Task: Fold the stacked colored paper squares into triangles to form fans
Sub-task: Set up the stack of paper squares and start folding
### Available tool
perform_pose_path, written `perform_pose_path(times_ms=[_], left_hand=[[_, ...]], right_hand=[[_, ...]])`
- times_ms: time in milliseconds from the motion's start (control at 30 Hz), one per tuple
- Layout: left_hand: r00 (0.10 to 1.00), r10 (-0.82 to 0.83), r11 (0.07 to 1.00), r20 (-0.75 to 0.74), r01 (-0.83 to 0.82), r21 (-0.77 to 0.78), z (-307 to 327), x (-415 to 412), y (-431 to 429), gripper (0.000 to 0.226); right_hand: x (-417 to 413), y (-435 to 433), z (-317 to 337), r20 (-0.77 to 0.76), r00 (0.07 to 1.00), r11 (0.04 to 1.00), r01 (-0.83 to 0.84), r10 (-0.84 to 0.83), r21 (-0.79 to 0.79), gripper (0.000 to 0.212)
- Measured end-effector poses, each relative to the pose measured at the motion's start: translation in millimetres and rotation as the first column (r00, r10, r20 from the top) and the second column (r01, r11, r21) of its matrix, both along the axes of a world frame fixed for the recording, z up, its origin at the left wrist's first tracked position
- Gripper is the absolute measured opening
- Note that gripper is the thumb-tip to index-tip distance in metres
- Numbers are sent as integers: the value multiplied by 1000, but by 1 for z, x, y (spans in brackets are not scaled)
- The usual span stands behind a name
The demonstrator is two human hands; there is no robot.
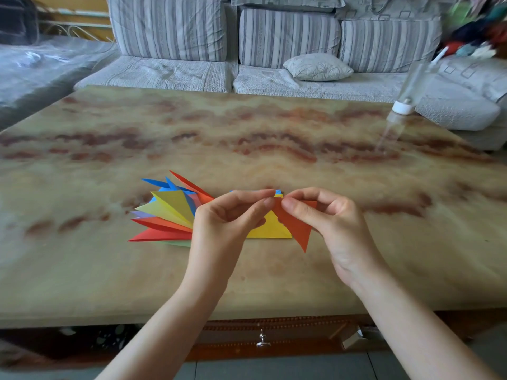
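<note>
With my left hand point(227, 215) and right hand point(329, 218) both pinching the orange triangle's point(297, 229) top corner, just above the yellow stack point(271, 229) toward the table's point(274, 133) near edge, uneven pinches could skew the crease, or my left wrist could scatter the fan point(167, 212) beside it.

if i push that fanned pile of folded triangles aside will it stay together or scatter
Likely to scatter: the fanned triangles lie splayed at different angles, some tips lifting, though where they meet is hidden behind the left hand. They look thin and light, so a push may move only some. The glossy table should let them slide easily.
</note>
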State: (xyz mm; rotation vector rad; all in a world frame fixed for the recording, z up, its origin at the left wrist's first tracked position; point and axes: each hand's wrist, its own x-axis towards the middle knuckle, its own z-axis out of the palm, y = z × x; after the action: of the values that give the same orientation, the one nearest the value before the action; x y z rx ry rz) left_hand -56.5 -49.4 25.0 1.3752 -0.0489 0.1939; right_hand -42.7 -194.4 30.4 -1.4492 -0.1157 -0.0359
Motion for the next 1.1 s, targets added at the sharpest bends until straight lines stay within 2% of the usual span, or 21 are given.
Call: perform_pose_path(times_ms=[167, 300, 567, 800, 967, 1100], left_hand=[[1000, -6, 983, 28, 1, 184, 1, 3, 6, 10], [998, 16, 952, 58, -33, 305, -2, 5, 8, 4], [983, 81, 897, 167, -145, 418, -1, 3, 3, 6], [984, 38, 908, 175, -107, 404, -1, 3, 3, 10], [977, 102, 934, 186, -159, 321, -2, 3, 2, 15], [977, 112, 945, 183, -161, 285, 0, 1, 2, 16]], right_hand=[[0, -1, 0, 45, 999, 995, 6, -1, -98, 3], [-1, -2, 0, 87, 996, 978, 2, 16, -207, 8], [0, -3, 1, 72, 997, 980, 7, 7, -198, 6], [0, -6, 2, 66, 998, 976, 5, 10, -219, 4], [1, -5, 2, -41, 999, 999, -33, 32, -25, 25], [0, -6, 4, -34, 999, 1000, 4, -4, -4, 20]])
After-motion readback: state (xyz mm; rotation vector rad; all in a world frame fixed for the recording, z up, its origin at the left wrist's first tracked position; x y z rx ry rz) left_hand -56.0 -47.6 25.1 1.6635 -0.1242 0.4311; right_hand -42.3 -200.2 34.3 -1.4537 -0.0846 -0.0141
